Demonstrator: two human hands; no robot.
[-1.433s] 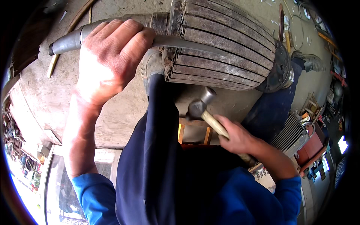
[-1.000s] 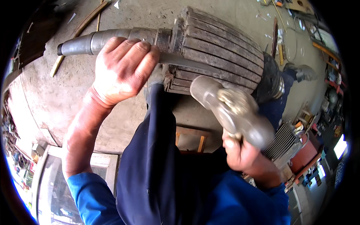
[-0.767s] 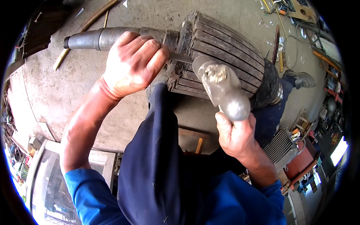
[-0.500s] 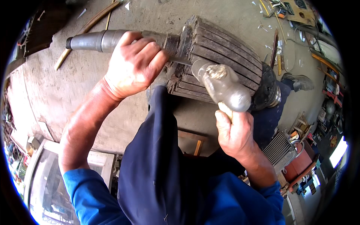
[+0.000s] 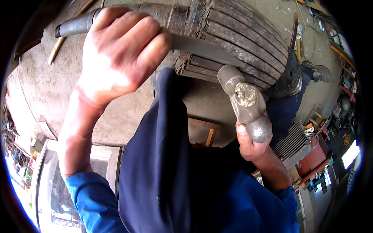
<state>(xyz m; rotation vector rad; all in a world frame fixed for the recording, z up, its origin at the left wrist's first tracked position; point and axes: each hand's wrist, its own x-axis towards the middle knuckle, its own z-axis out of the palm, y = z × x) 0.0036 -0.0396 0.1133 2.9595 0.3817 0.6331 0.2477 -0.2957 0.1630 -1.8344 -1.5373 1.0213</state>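
Note:
My left hand (image 5: 124, 50) is closed in a fist around a flat grey metal blade (image 5: 211, 50), which juts out to the right over the slotted rotor (image 5: 248, 29). The blade is blurred, and its held end is hidden in the fist. My right hand (image 5: 252, 145) grips a ball-peen hammer (image 5: 248, 97) close under its head. The hammer's flat face points at the far left, beside the rotor's near edge, and its round end is toward me. From the rotor's left end a thick steel shaft (image 5: 75, 26) runs behind my left hand.
A shoe and dark trouser leg (image 5: 287, 112) are beyond the rotor's right end. Wooden sticks (image 5: 58, 48) lie on the concrete floor at the left. A white-framed glass panel (image 5: 52, 182) stands at lower left, a finned metal part (image 5: 291, 138) at the right.
My left hand has risen nearer to the camera, lifting the blade. The hammer has moved right and toward me, away from the blade. The rotor sits slightly higher in the view.

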